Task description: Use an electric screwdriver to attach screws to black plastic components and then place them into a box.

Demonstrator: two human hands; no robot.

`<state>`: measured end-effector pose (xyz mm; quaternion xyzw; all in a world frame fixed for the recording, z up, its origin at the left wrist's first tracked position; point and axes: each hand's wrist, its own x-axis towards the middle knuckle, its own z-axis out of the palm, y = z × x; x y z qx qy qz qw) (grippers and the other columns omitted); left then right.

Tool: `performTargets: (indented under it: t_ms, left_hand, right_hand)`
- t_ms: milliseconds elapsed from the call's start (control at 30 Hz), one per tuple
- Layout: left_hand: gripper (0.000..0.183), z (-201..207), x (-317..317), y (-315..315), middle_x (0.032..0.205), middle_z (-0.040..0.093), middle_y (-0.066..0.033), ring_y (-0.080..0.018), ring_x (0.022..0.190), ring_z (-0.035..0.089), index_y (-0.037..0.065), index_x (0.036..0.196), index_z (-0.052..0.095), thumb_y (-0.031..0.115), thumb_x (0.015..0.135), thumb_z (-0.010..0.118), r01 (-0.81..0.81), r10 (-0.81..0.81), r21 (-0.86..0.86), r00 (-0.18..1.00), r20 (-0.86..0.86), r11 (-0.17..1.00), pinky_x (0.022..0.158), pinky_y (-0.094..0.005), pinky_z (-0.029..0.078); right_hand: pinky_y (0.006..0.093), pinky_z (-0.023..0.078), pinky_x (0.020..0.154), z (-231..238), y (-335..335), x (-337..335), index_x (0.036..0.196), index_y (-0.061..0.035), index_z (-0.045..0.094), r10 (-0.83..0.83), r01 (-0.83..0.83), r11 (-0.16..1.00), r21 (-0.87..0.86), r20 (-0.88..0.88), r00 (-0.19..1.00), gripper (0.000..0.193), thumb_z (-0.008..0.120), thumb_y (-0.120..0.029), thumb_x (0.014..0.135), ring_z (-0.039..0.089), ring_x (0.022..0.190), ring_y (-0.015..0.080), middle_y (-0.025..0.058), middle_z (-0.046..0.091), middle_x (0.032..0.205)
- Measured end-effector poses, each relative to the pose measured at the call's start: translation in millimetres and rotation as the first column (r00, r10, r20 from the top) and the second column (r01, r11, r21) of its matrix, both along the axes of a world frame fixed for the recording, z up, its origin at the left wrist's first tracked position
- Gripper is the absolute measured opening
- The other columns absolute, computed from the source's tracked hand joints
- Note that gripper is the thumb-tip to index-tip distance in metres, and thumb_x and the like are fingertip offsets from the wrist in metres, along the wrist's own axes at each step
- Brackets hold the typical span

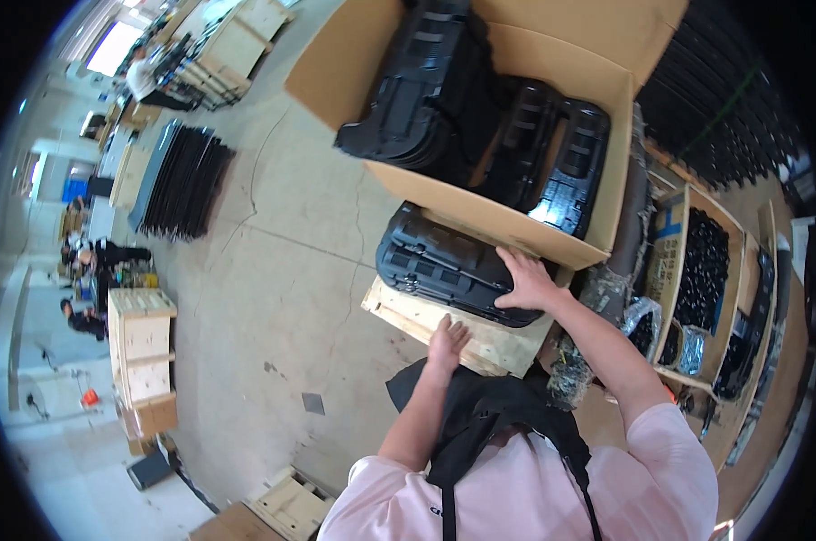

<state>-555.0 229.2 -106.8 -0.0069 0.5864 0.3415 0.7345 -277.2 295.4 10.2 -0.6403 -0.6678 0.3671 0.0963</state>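
Note:
A stack of black molded plastic panels (440, 252) lies on a pale wooden board (408, 311), against the near side of a large open cardboard box (507, 216). My right hand (530, 284) is at the right end of that stack, thumb and fingers spread over its edge and touching it. In front of the stack, my left hand (449, 343) hovers near the board's front edge, fingers apart and holding nothing. Inside the box stand more black molded parts (417, 90), a tall pile on the left and shorter ones (575, 153) on the right.
To the right, a wooden crate (742, 239) holds small black parts (704, 270) and clear plastic bags (692, 350). Dark stacked panels (724, 90) rise behind it. Across the concrete floor (291, 270) stand another black stack (183, 180), wooden crates (142, 347) and several people.

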Motion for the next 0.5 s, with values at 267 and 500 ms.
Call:
performTargets:
  t_ms: [267, 500]
  left_hand:
    - [0.124, -8.2, 51.8, 17.9, 0.16, 0.028, -0.0284, -0.0405, 0.148, 0.035, -0.001, 0.164, -0.001, 0.07, 0.09, 0.068, -0.228, 0.226, -0.001, 0.966, 0.127, 0.974, 0.126, -0.0482, 0.027]
    - [0.113, 26.2, 67.1, 27.8, 0.169, 0.023, -0.0211, -0.0361, 0.155, 0.025, -0.001, 0.164, 0.017, 0.076, 0.092, 0.058, -0.111, 0.102, 0.091, 0.989, 0.106, 0.99, 0.127, -0.0464, 0.021]
  right_hand:
    - [0.0476, 0.02, 0.129, -40.8, 63.0, -13.8, 0.167, -0.0094, 0.015, 0.002, -0.005, 0.944, -0.33, -0.01, 1.0, 0.135, 0.091, -0.044, 0.061, 0.017, 0.159, 0.0387, 0.0259, 0.018, 0.17]
    - [0.0429, 0.027, 0.127, -37.5, 49.1, -12.7, 0.164, -0.0031, 0.021, 0.182, -0.179, 0.939, -0.294, -0.017, 0.983, 0.129, 0.091, -0.039, 0.061, 0.032, 0.153, 0.0396, 0.0278, 0.029, 0.165]
